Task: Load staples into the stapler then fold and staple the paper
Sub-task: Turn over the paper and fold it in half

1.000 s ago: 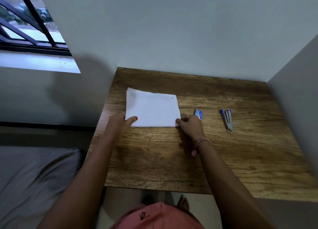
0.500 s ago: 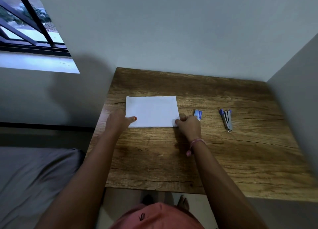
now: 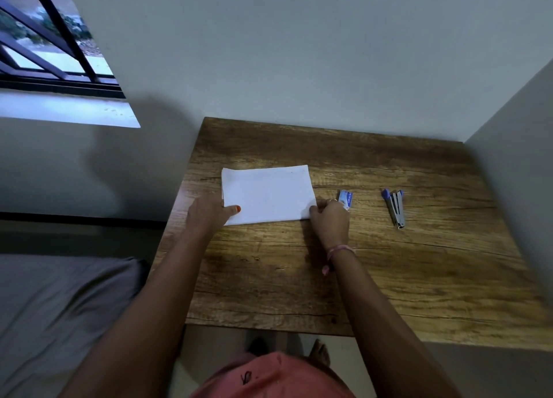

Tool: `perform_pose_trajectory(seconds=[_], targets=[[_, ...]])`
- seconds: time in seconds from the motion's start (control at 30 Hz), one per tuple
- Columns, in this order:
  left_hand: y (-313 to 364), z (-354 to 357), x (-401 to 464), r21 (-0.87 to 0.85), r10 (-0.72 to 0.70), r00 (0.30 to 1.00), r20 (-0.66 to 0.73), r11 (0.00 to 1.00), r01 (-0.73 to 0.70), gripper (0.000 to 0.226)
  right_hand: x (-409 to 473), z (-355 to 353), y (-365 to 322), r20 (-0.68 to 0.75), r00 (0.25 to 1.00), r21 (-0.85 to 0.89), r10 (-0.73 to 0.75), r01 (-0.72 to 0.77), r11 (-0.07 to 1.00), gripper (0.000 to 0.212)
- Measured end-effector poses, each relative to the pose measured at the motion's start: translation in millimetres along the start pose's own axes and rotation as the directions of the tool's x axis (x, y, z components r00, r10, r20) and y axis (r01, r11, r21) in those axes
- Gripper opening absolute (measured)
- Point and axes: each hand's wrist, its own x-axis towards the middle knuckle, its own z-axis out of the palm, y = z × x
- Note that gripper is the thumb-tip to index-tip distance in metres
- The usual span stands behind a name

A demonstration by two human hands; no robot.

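Beside paper (image 3: 267,192), staple box (image 3: 346,199), stapler (image 3: 395,207)

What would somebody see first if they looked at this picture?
First the white paper, folded flat on the wooden table, with the left hand and right hand gripping its two near corners. To the right lie a small blue staple box and, further right, a stapler.

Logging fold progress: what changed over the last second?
The paper's raised far flap came down and now lies flat, folded. Left hand and right hand stayed holding its near corners. Stapler and staple box did not move.
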Motion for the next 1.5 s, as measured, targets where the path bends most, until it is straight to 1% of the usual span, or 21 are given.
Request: perform_pose_trajectory(seconds=[0.2, 0.4, 0.5, 0.63, 0.73, 0.97, 1.17, 1.3, 1.37, 1.43, 1.5], targets=[[0.2, 1.1, -0.3, -0.003, -0.009, 1.000, 0.014, 1.000, 0.009, 0.041, 3.8, 2.7, -0.1, 0.011, 1.000, -0.065, -0.012, 0.013, 0.998, 0.025], [-2.2, 8.7, -6.6, -0.038, -0.010, 1.000, 0.002, 0.999, 0.010, 0.038, 5.4, 2.1, -1.8, -0.005, 0.996, -0.142, -0.084, 0.082, 0.986, 0.027], [-2.2, 10.4, -8.1, -0.031, -0.030, 1.000, -0.009, 0.999, 0.029, 0.040, 4.0, 2.3, -3.1, -0.007, 0.993, -0.196, -0.116, 0.113, 0.974, 0.026], [-1.2, 9.8, -6.8, -0.038, -0.056, 0.998, 0.016, 0.998, 0.056, 0.042, 3.0, 2.2, -3.9, -0.001, 0.988, -0.265, -0.152, 0.146, 0.953, 0.025], [-0.7, 9.4, -5.5, -0.043, -0.064, 0.997, 0.030, 0.997, 0.066, 0.043, 3.8, 1.9, -4.6, 0.008, 0.989, -0.306, -0.148, 0.143, 0.941, 0.025], [1.5, 7.2, -3.0, -0.042, -0.084, 0.994, 0.069, 0.995, 0.087, 0.048, 5.5, 4.6, -4.8, 0.002, 0.990, -0.335, -0.140, 0.133, 0.933, 0.027], [2.9, 6.6, -2.2, -0.043, -0.109, 0.991, 0.075, 0.993, 0.113, 0.052, 0.4, 10.5, -2.5, -0.045, 0.988, -0.285, -0.148, 0.129, 0.950, 0.028], [7.2, 4.0, -2.9, -0.045, -0.111, 0.989, 0.096, 0.992, 0.115, 0.052, -3.6, 13.1, 2.8, -0.033, 0.968, -0.377, -0.249, 0.218, 0.900, 0.029], [9.1, 3.5, -5.4, -0.042, -0.098, 0.988, 0.116, 0.994, 0.104, 0.054, -2.6, 11.6, 4.4, -0.027, 0.961, -0.409, -0.275, 0.240, 0.880, 0.029], [10.7, 4.2, -9.5, -0.064, -0.112, 0.985, 0.130, 0.991, 0.121, 0.058, -0.7, 8.6, 5.9, -0.019, 0.955, -0.401, -0.295, 0.263, 0.877, 0.028], [12.3, 5.2, -12.6, -0.038, -0.119, 0.986, 0.120, 0.992, 0.124, 0.069, 0.4, 5.3, 8.1, -0.003, 0.948, -0.380, -0.320, 0.294, 0.877, 0.027]])
